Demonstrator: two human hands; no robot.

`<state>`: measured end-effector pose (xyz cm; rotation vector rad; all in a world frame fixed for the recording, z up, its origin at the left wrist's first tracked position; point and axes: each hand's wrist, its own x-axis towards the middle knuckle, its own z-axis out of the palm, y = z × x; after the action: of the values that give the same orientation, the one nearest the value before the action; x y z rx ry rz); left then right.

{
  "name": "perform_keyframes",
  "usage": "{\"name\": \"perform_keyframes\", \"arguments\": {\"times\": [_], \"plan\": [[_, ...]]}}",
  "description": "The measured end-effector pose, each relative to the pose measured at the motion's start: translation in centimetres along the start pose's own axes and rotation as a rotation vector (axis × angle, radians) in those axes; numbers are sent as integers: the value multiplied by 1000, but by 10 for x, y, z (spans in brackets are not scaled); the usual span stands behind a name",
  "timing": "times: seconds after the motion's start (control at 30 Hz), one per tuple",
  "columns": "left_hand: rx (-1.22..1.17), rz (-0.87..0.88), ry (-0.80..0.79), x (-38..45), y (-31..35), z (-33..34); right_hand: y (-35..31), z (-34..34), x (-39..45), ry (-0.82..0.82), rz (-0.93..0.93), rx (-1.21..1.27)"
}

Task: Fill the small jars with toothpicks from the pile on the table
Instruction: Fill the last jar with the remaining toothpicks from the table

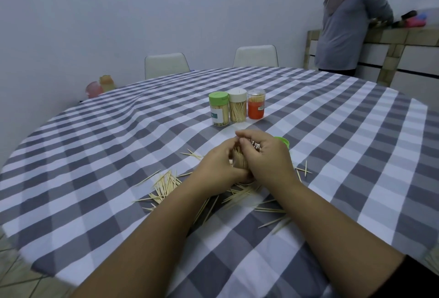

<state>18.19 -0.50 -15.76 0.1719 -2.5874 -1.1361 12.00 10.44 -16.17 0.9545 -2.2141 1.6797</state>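
In the head view, both hands meet at the centre of the frame over a round table (99,145) covered in a grey-and-white checked cloth. The left hand (221,167) and the right hand (266,157) are cupped together around a bundle of toothpicks (238,158) standing upright between them; the fingers of both hands are curled close round the bundle, fingertips meeting at its top. Just below the hands a small part of what may be a jar's base shows, but it is too hidden to tell.

The pile of loose toothpicks (166,184) lies scattered on the cloth below and to either side of the wrists, thickest at lower left of the hands, with strays to the right. A green lid (283,142) lies just right of the right hand, partly hidden by it.

Above the hands, toward the upper middle, three filled jars stand in a row, touching or nearly so: a green-lidded jar (218,112), a white-lidded jar (237,108) and a clear-lidded jar with an orange label (256,105).

At the far edge stand two white chairs (166,64). In the upper right another person (349,24) stands at a counter (392,36).
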Motion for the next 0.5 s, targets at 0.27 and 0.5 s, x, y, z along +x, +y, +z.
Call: {"name": "perform_keyframes", "arguments": {"times": [0.27,0.5], "plan": [[57,-67,-20,-1,-5,-7,0,-3,-4,-235,-139,-324],[143,-238,-88,-10,-8,-59,-2,-6,-7,-331,-179,-350]]}}
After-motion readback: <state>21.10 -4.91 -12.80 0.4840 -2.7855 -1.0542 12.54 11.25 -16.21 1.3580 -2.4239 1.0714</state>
